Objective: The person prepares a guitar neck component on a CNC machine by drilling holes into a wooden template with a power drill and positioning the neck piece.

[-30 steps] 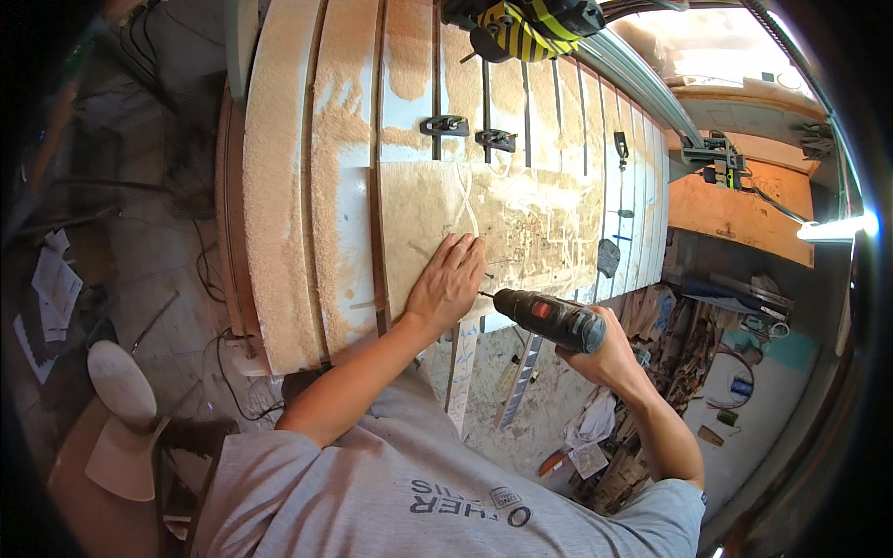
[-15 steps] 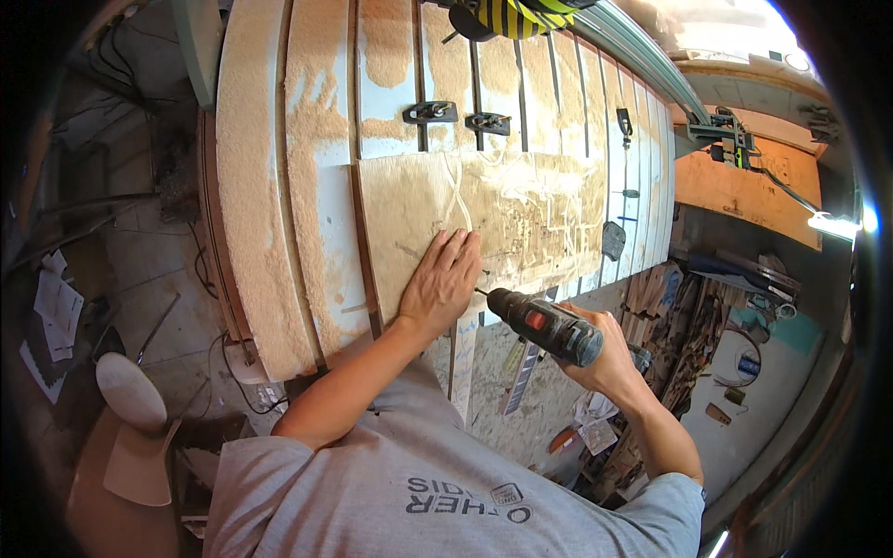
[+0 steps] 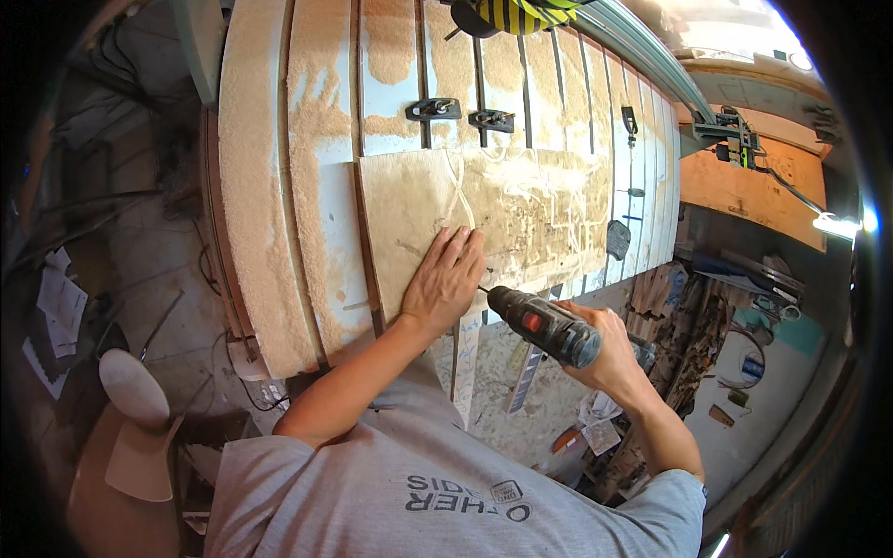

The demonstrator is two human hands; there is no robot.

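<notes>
A worn wooden board (image 3: 409, 195), scored with pale routed grooves, lies on the slotted machine bed (image 3: 339, 200). My left hand (image 3: 445, 279) rests flat on the board near its front edge, fingers stretched out and close together. Wrapped around the handle of a dark cordless drill (image 3: 544, 325) is my right hand (image 3: 605, 349). The drill points left, and its thin bit reaches the board's front edge just beside my left hand. Whether the bit is in the wood or only touching it, I cannot tell.
Sawdust (image 3: 321, 112) covers much of the bed. Two black clamps (image 3: 433, 109) sit in slots behind the board, and more hardware lies at its right. A yellow-and-black striped machine part (image 3: 521, 17) hangs at the far edge. Wood offcuts (image 3: 656, 293) pile up on the right.
The view has shifted very slightly. Both hands and the drill stay in nearly the same place against the board.
</notes>
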